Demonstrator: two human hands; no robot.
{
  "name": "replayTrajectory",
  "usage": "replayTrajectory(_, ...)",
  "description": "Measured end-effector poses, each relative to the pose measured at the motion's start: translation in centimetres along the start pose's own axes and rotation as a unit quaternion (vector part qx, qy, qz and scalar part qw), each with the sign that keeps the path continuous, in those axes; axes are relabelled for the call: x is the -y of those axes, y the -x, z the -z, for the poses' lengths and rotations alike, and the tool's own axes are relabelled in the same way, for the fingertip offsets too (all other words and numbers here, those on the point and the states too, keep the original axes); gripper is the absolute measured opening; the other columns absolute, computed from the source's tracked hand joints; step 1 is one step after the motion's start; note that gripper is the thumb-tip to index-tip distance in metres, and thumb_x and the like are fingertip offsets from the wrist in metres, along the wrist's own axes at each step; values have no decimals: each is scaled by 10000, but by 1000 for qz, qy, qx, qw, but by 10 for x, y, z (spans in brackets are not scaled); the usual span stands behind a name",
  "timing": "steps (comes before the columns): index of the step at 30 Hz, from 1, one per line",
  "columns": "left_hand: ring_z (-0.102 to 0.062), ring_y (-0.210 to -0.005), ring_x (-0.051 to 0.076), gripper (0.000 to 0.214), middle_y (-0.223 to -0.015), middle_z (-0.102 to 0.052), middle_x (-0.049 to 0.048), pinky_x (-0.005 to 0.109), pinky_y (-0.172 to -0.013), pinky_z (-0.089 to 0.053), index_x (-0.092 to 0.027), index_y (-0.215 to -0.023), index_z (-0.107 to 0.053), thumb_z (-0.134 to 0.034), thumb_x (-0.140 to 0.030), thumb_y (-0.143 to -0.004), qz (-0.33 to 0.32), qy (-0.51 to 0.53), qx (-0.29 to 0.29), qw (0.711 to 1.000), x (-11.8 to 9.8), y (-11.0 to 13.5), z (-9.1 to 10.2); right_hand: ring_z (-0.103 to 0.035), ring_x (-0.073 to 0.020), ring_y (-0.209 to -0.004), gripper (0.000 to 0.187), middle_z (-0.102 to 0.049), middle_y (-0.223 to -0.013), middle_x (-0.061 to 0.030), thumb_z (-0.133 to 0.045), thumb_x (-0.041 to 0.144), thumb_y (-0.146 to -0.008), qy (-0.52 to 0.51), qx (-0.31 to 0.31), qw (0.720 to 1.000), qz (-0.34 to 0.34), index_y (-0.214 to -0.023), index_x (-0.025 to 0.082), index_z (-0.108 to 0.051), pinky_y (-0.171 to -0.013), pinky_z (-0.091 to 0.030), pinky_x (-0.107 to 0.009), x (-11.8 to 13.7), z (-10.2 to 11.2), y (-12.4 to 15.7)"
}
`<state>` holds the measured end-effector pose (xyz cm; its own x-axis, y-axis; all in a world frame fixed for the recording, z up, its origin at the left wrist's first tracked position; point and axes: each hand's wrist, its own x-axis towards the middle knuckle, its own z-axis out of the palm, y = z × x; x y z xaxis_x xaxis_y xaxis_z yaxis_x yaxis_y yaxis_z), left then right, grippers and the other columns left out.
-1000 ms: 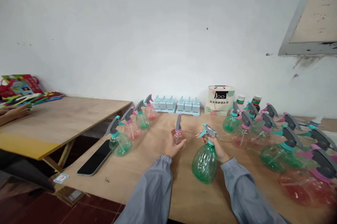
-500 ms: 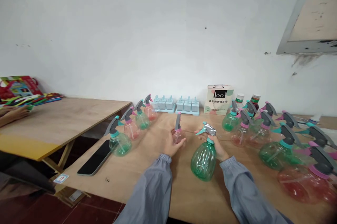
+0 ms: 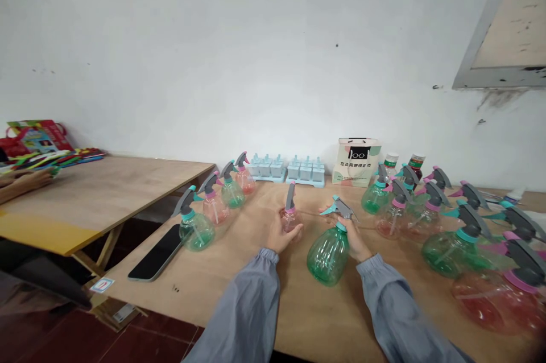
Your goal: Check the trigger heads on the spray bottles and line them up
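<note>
My left hand is wrapped round the body of a pink spray bottle with a grey and pink trigger head, near the middle of the table. In my right hand, closed at its neck, is a green spray bottle with a grey and turquoise head; it leans, its head towards the upper right. To the left a row of pink and green spray bottles stands on the table. Several more, such as a green spray bottle and a pink spray bottle, crowd the right side.
A black phone lies at the table's left edge. Light-blue ice-pop moulds, a paper bag and two bottles with white caps stand by the wall. On another table at left, a person's hand is near colourful strips.
The green spray bottle in my right hand has tilted more, its base swinging slightly left and up. My left hand keeps its hold on the pink one. The view has shifted slightly.
</note>
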<state>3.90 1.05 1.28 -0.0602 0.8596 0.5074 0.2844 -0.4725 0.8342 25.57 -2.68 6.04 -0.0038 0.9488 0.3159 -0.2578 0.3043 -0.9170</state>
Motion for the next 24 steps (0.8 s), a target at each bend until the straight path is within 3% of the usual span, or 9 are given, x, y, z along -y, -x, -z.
replayTrajectory(4, -661, -1100, 264, 654, -1185, -659, 94, 449, -995, -497, -208, -1223, -469, -806, -365, -684, 6, -2, 15, 1000, 0, 0, 2, -664, -263, -905, 360, -728, -761, -54, -633, 570, -722, 36, -49, 998, 8, -832, 234, -705, -887, -489, -407, -6, 4, -2)
replayTrajectory(9, -661, -1097, 261, 632, -1163, -658, 85, 440, -987, -502, -207, -1215, -469, -789, -368, -695, 7, 3, 8, 1000, -2, 0, 1, -650, -251, -966, 386, -745, -892, -60, -664, 597, -765, 103, -12, 994, 17, -885, 236, -734, -922, -488, -392, -4, 12, 5)
replayTrajectory(12, -653, -1115, 268, 642, -1180, -654, 100, 450, -996, -494, -200, -1216, -460, -789, -365, -690, 10, -1, 8, 1000, -2, 0, 0, -640, -269, -1055, 415, -743, -964, -57, -703, 601, -754, 147, -80, 986, 12, -952, 238, -736, -994, -471, -428, 2, 24, 17)
replayTrajectory(15, -659, -1104, 265, 656, -1187, -655, 105, 448, -990, -499, -202, -1221, -453, -796, -362, -684, 10, 8, 4, 1000, 0, 0, -1, -649, -256, -1068, 483, -732, -1048, -53, -714, 581, -755, 176, -149, 972, 49, -1101, 244, -700, -1016, -469, -441, 13, 47, 32)
replayTrajectory(17, -662, -1099, 267, 661, -1187, -655, 103, 452, -985, -502, -206, -1223, -455, -800, -360, -681, 8, 10, 5, 1000, 0, 0, -1, -657, -236, -1028, 501, -720, -1058, -52, -708, 565, -764, 208, -203, 953, 84, -1146, 243, -670, -990, -482, -427, 24, 70, 42)
replayTrajectory(21, -663, -1103, 274, 644, -1191, -652, 108, 472, -996, -499, -207, -1219, -464, -799, -361, -691, 10, 17, 12, 1000, 0, 0, -1, -630, -206, -869, 548, -672, -951, -25, -717, 592, -722, 287, -349, 880, 147, -1112, 218, -625, -874, -501, -399, 41, 118, 56)
replayTrajectory(24, -669, -1092, 266, 650, -1193, -649, 108, 465, -993, -504, -208, -1220, -457, -802, -367, -692, 12, 27, 18, 999, 1, 0, -1, -610, -224, -855, 529, -660, -909, -33, -696, 617, -717, 347, -379, 843, 161, -1047, 207, -641, -860, -482, -403, 47, 142, 60)
